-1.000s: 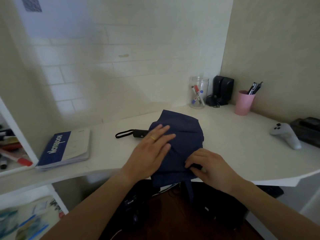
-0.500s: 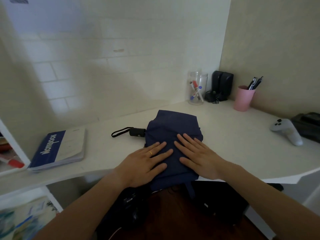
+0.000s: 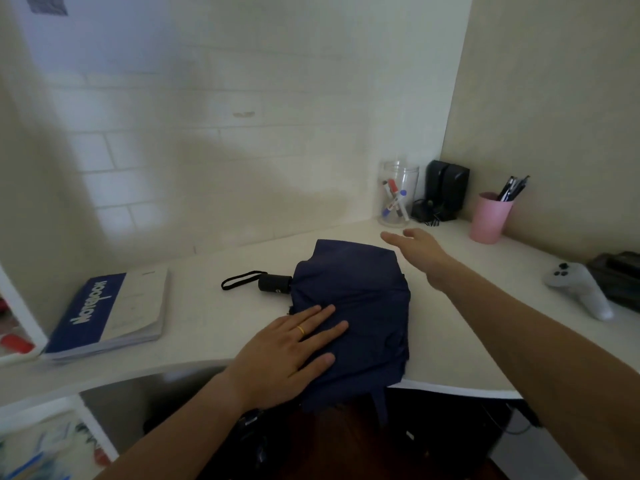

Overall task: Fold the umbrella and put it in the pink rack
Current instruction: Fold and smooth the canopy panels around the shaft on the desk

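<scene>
A navy blue umbrella (image 3: pixel 363 299) lies collapsed and flattened on the white desk (image 3: pixel 207 317), its black handle (image 3: pixel 275 283) and wrist strap pointing left. Part of the fabric hangs over the desk's front edge. My left hand (image 3: pixel 291 348), wearing a gold ring, presses flat on the fabric's near left part. My right hand (image 3: pixel 419 245) is stretched out past the fabric's far right corner, fingers apart, holding nothing. A pink cup (image 3: pixel 488 218) with pens in it stands at the back right; no other pink holder is in sight.
A blue notebook (image 3: pixel 110 313) lies at the desk's left. A clear jar (image 3: pixel 396 194) of markers and black speakers (image 3: pixel 446 185) sit in the back corner. A white game controller (image 3: pixel 581 289) and a dark box are at the right. Shelves stand at far left.
My right hand lifted off the fabric and reached forward to the far right corner of the umbrella. My left hand stays pressed on the cloth.
</scene>
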Motion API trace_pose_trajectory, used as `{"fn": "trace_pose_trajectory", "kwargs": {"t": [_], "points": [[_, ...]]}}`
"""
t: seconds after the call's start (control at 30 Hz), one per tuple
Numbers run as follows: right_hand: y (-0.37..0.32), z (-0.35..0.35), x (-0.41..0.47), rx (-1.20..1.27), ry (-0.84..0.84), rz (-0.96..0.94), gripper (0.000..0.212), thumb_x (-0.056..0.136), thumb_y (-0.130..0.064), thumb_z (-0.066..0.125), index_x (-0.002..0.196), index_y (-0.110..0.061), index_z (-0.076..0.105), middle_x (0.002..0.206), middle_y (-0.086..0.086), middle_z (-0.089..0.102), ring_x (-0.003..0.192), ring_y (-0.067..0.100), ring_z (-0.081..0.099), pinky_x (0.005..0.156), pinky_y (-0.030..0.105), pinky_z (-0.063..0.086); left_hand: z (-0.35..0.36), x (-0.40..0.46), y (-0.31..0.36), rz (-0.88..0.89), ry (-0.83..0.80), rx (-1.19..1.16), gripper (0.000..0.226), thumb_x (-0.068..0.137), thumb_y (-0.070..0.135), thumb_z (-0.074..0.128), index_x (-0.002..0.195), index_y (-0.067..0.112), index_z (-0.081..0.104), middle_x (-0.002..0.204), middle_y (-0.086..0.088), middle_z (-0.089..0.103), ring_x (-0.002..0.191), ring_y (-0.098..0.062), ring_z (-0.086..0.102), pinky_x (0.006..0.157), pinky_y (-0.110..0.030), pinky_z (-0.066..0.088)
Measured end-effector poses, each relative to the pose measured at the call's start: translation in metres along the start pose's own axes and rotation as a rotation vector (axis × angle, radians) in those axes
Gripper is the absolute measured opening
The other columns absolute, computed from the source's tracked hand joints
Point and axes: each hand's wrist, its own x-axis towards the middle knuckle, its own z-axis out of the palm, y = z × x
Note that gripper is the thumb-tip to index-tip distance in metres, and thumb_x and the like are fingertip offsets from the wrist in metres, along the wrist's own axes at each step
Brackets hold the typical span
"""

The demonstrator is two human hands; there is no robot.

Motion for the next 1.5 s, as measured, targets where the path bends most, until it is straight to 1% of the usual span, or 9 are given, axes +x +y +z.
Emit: {"fn": "trace_pose_trajectory", "kwargs": {"t": [0.13,0.37,0.73,0.87,1.07,1.13,1.27,1.4,1.5], "points": [[0.011,0.011,0.033,0.057,-0.111,0.169,0.075,0.08,-0.044,0.077,0.139,-0.006,0.051,0.142,0.013,0.055,0.12,0.027,0.052,0.094,0.038,0.044,0.0,0.0,0.001,-0.01,0.012,-0.004,0.055,0.104,0.064,0.012,0.156,0.054,-0.001,0.169,0.021,-0.006,0.155,0.001,-0.007,0.127,-0.032,0.009],[-0.023,-0.002,0.001,0.113,-0.016,-0.181,0.031,0.078,-0.004,0.081,0.109,-0.007,0.076,0.101,0.006,0.074,0.09,0.015,0.069,0.058,0.013,0.052,-0.001,0.0,-0.001,0.007,0.036,0.001,0.056,0.104,0.063,0.013,0.158,0.051,0.001,0.171,0.018,-0.001,0.156,-0.002,-0.002,0.127,-0.032,0.011],[0.038,-0.017,-0.126,-0.336,-0.22,-0.776,0.018,0.082,-0.003,0.077,0.088,-0.02,0.073,0.094,-0.009,0.077,0.088,0.01,0.071,0.084,0.031,0.056,-0.001,-0.004,0.003,-0.042,0.158,-0.156,0.05,0.102,0.057,0.039,0.145,0.033,0.051,0.145,0.005,0.06,0.131,-0.015,0.051,0.113,-0.018,0.025],[0.065,-0.008,-0.134,-0.46,-0.18,-0.797,0.019,0.081,-0.011,0.077,0.088,-0.027,0.07,0.098,-0.018,0.073,0.094,0.006,0.068,0.085,0.037,0.055,-0.006,-0.006,0.009,-0.096,0.111,-0.269,0.056,0.097,0.065,0.043,0.144,0.035,0.051,0.146,0.008,0.057,0.132,-0.011,0.051,0.113,-0.033,0.041],[0.084,0.002,-0.14,-0.648,-0.085,-0.939,0.017,0.078,-0.019,0.075,0.089,-0.029,0.067,0.104,-0.017,0.07,0.099,0.01,0.062,0.083,0.034,0.055,-0.002,-0.018,0.031,-0.336,0.57,-0.27,0.09,0.078,0.061,0.077,0.149,0.021,0.039,0.153,0.001,0.042,0.141,-0.014,0.041,0.112,-0.031,0.041],[0.083,0.002,-0.139,-0.708,-0.077,-0.982,0.022,0.08,-0.021,0.073,0.098,-0.03,0.066,0.105,-0.016,0.068,0.098,0.01,0.06,0.083,0.032,0.053,-0.005,-0.015,0.033,-0.127,0.487,-0.117,0.079,0.089,0.047,0.071,0.156,0.023,0.037,0.166,0.0,0.03,0.154,-0.017,0.026,0.122,-0.035,0.03],[0.079,0.0,-0.138,-0.821,-0.14,-0.96,0.036,0.087,-0.025,0.065,0.122,-0.026,0.066,0.115,-0.009,0.064,0.105,0.013,0.059,0.087,0.03,0.053,-0.005,-0.015,0.029,-0.066,0.3,-0.093,0.04,0.097,0.047,0.051,0.128,0.026,0.067,0.147,0.007,0.058,0.135,-0.013,0.055,0.108,-0.04,0.05],[0.059,-0.006,-0.138,-0.772,-0.294,-0.78,0.023,0.086,-0.029,0.065,0.106,-0.027,0.076,0.108,-0.012,0.071,0.099,0.007,0.063,0.089,0.027,0.05,-0.016,-0.018,0.024,-0.074,0.235,-0.101,0.045,0.095,0.061,0.049,0.119,0.03,0.072,0.136,0.013,0.066,0.124,-0.007,0.059,0.104,-0.028,0.048],[0.037,-0.004,-0.113,-0.537,-0.095,-0.706,0.017,0.087,-0.032,0.07,0.102,-0.027,0.076,0.099,-0.008,0.075,0.089,0.009,0.067,0.085,0.032,0.053,-0.027,-0.009,0.023,-0.078,0.156,-0.133,0.05,0.101,0.063,0.036,0.112,0.03,0.072,0.127,0.013,0.067,0.115,-0.005,0.057,0.1,-0.027,0.048]]}}
